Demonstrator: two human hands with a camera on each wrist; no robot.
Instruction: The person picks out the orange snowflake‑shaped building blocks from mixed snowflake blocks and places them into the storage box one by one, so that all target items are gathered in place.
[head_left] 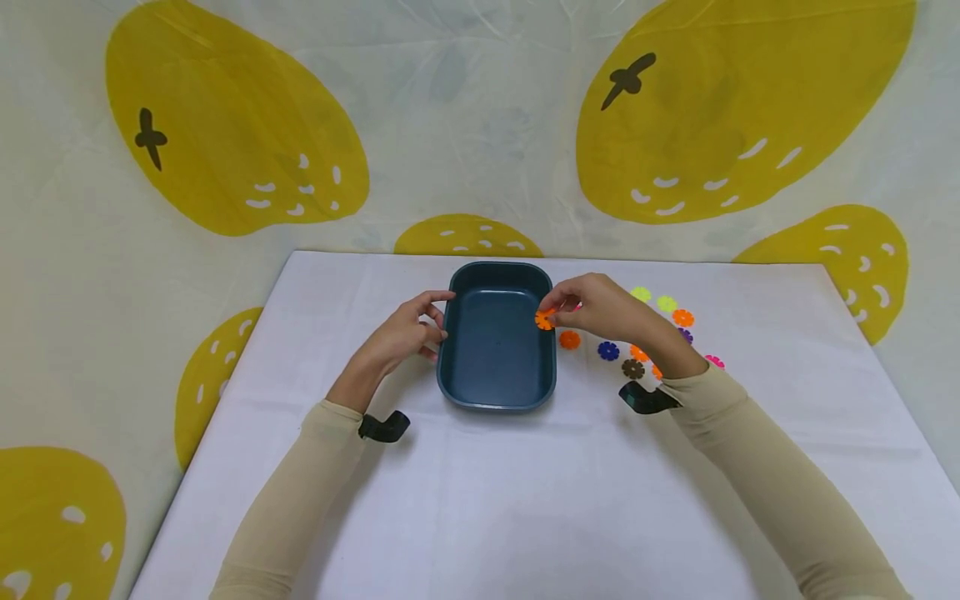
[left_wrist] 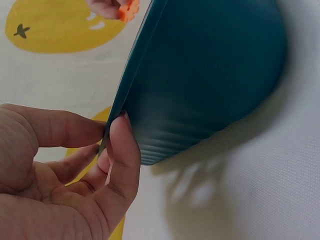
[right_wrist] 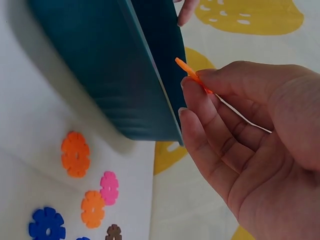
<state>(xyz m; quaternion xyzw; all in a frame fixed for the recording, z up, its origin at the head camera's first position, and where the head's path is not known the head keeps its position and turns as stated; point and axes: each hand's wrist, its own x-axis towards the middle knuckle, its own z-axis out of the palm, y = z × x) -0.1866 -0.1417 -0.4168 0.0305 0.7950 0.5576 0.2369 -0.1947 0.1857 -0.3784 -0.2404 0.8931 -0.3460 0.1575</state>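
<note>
Indoors, curtained off: fruit-print drape (head_left: 480, 150), white-covered table (head_left: 510, 492)

The tray (head_left: 495, 358) looks like moulded plastic to me, smooth with a soft sheen inside and ribbed on its outer wall (left_wrist: 172, 144); the notched discs (head_left: 570, 340) are matt-looking plastic. The cloth-covered tabletop (head_left: 487, 500) seems finely textured, the backdrop (head_left: 480, 133) is creased, faintly shiny sheeting, and the sleeves (head_left: 288, 500) look like matt cloth.

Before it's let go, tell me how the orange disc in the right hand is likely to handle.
The orange disc looks thin edge-on, so it's probably light. It appears straight where the fingers pinch it, suggesting it's fairly stiff. Its notched rim would likely make any rolling bumpy.
</note>
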